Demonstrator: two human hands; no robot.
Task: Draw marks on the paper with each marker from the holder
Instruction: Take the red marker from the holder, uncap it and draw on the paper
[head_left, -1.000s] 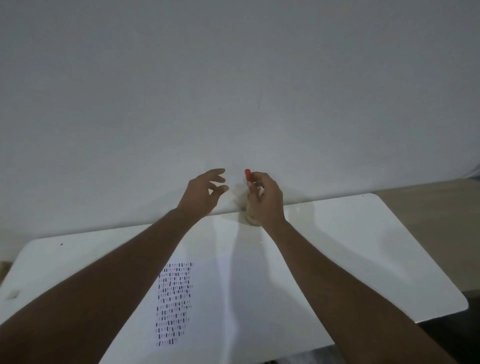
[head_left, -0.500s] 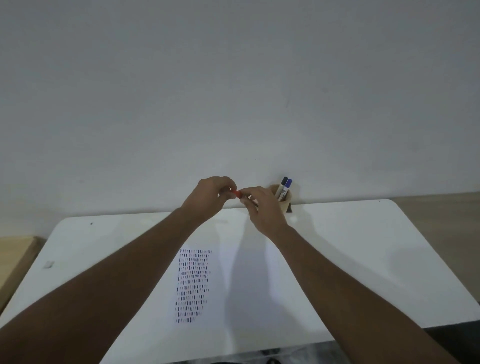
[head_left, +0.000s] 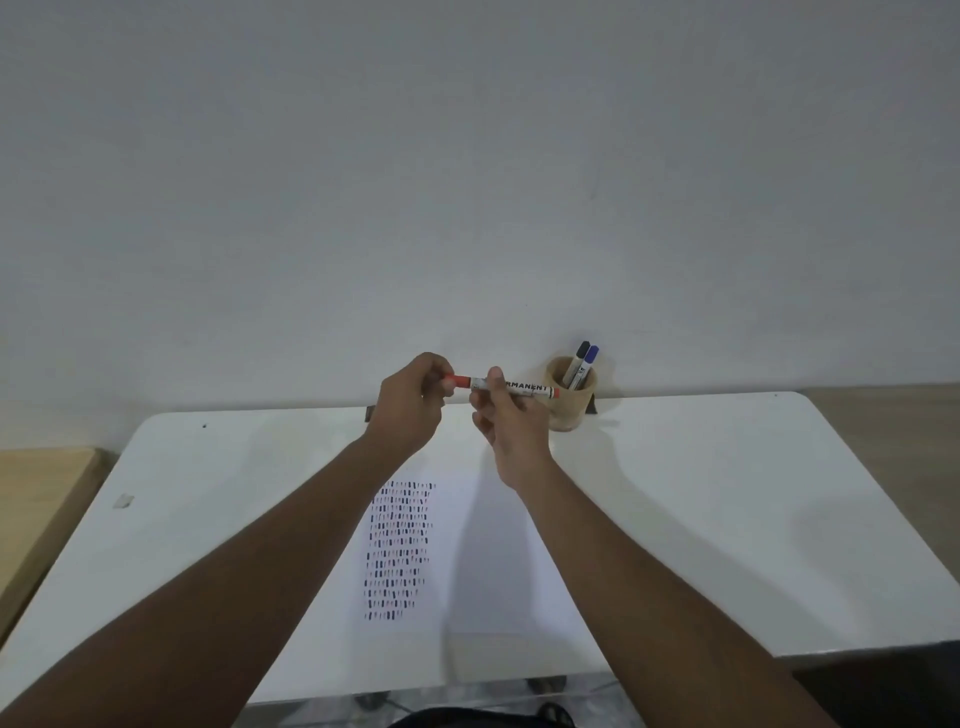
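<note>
While I hold the red marker (head_left: 511, 387) level above the far edge of the table (head_left: 727, 493), its long axis runs side to side, cap end toward my left and tail end toward the holder (head_left: 566, 402) on my right. My right hand (head_left: 511, 421) is closed around the barrel from below, thumb on top near the cap seam. My left hand (head_left: 415, 402) is pinched shut on the red cap (head_left: 460, 381), which looks seated on the barrel, with no gap I can make out. So the pull, as I judge it, goes straight along that axis: left hand away to the left, right hand holding firm. The paper (head_left: 467, 551) lies below and nearer to me than both hands, with its block of short marks (head_left: 397, 551) under my left wrist, closer to the left hand than to the right. Once uncapped, the tip would face left, so I expect to swing the right hand down and toward me. A black marker (head_left: 577, 364) and a blue marker (head_left: 587, 366) stand tilted in the holder.
</note>
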